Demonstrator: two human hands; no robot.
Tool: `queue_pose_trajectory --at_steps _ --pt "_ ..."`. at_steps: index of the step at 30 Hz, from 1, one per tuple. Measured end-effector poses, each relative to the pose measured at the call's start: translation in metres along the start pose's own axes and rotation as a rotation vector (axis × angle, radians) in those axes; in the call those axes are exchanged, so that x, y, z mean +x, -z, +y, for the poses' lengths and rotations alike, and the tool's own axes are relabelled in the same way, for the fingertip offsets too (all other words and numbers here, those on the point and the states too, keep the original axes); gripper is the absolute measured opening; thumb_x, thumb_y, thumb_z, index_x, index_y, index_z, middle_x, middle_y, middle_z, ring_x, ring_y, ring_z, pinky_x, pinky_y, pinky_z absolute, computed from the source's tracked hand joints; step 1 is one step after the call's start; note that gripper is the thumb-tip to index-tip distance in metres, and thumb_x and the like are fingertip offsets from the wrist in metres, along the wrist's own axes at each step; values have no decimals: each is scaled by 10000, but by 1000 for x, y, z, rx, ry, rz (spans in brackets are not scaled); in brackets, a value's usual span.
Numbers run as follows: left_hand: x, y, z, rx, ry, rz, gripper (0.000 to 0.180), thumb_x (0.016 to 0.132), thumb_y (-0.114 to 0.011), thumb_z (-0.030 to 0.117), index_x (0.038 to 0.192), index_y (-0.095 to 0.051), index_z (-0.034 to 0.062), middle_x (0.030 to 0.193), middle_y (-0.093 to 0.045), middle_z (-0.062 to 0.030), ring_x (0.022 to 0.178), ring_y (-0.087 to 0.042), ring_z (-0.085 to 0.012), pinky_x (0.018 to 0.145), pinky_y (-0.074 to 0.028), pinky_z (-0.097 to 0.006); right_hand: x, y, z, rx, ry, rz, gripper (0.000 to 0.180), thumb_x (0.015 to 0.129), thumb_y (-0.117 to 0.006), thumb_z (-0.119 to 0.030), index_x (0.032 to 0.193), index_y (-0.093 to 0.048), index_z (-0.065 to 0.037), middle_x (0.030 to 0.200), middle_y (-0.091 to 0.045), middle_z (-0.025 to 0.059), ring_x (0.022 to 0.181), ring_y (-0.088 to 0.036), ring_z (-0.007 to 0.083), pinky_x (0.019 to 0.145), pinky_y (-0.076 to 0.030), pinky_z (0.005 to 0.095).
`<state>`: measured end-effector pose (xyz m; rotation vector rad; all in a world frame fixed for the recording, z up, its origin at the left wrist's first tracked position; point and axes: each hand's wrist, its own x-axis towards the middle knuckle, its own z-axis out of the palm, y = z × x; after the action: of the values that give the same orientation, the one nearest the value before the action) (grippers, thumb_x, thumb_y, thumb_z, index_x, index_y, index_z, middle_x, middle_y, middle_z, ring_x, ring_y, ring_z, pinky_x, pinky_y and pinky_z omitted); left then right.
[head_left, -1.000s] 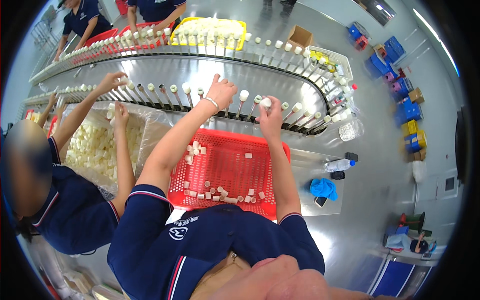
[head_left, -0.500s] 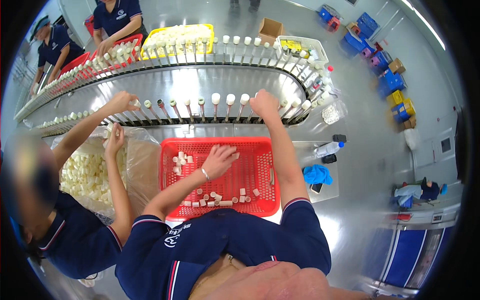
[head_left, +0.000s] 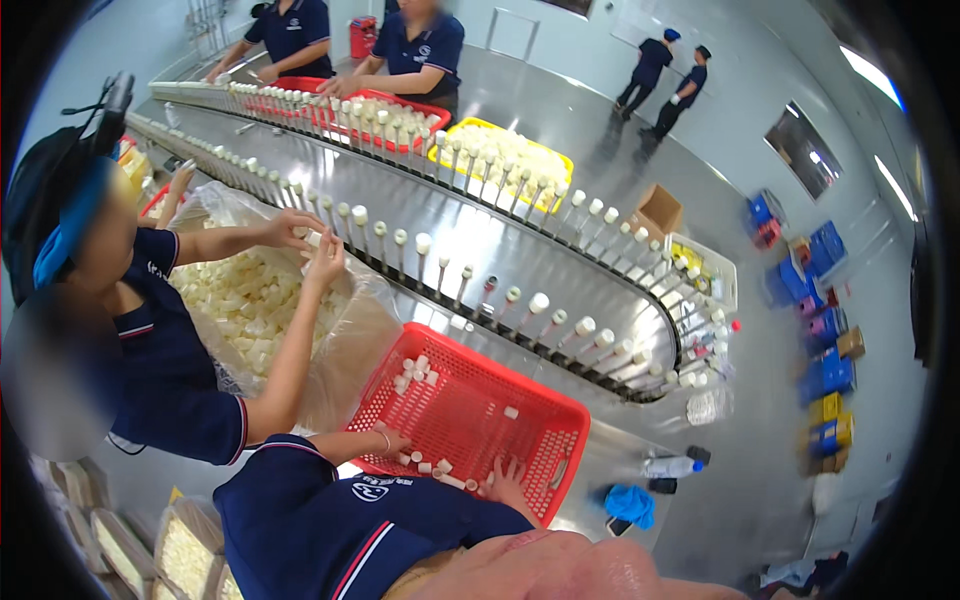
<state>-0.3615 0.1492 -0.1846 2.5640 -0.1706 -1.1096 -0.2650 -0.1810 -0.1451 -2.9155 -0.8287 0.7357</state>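
Both of my hands are down in a red perforated plastic basket point(head_left: 480, 385), at its near side. My right hand point(head_left: 508, 482) lies with fingers spread on the basket floor, beside several small white cylindrical caps point(head_left: 444, 467). Close to the left end of that row, my left hand point(head_left: 393, 440) has its fingers loosely apart, partly hidden by its own angle; no cap shows in it. Another cluster of white caps point(head_left: 415, 372) lies at the basket's left side. A single cap point(head_left: 511, 412) sits apart toward the right.
Beyond the basket runs a looped conveyor point(head_left: 540, 300) with upright pins, many topped with white caps. A co-worker point(head_left: 180, 330) at my left holds something over a lined bin of pale caps point(head_left: 250, 310). A bottle point(head_left: 672, 467) and blue cloth point(head_left: 629, 506) lie at right.
My right hand has left the conveyor pins and come down into the basket. My left hand has moved nearer and lower in it. The view has turned, bringing more of the co-worker into sight.
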Motion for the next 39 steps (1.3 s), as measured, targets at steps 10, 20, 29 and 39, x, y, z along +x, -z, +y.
queue_pose_trajectory --at_steps 10,20,29,39 --pt "-6 27 15 -753 -196 136 384 863 -552 360 1116 -511 74 860 -627 -70 757 -619 -228 664 -490 -333 2 0 -3 62 15 -247 524 709 -761 -370 1045 -561 -22 1116 -592 236 985 -615 348 801 -521 412" --pt "-64 120 70 -1860 -343 99 234 926 -547 377 980 -545 150 780 -570 27 573 -544 -87 458 -414 -222 56 137 -59 1598 93 -396 324 860 -634 -108 1151 -555 10 950 -641 52 788 -628 136 704 -526 268" --pt "-54 150 83 -1432 -350 595 196 888 -663 266 940 -537 124 690 -525 34 508 -449 -41 431 -340 -211 53 196 -106 1164 495 -164 323 826 -681 -89 1126 -567 -53 1007 -598 1 919 -559 83 794 -478 252" --pt "-79 223 80 -1580 -594 669 188 892 -619 120 1058 -537 83 954 -647 -59 654 -530 -53 576 -430 -207 105 296 -102 1275 494 528 271 811 -676 -48 1057 -571 -2 927 -632 30 863 -569 84 765 -468 242"
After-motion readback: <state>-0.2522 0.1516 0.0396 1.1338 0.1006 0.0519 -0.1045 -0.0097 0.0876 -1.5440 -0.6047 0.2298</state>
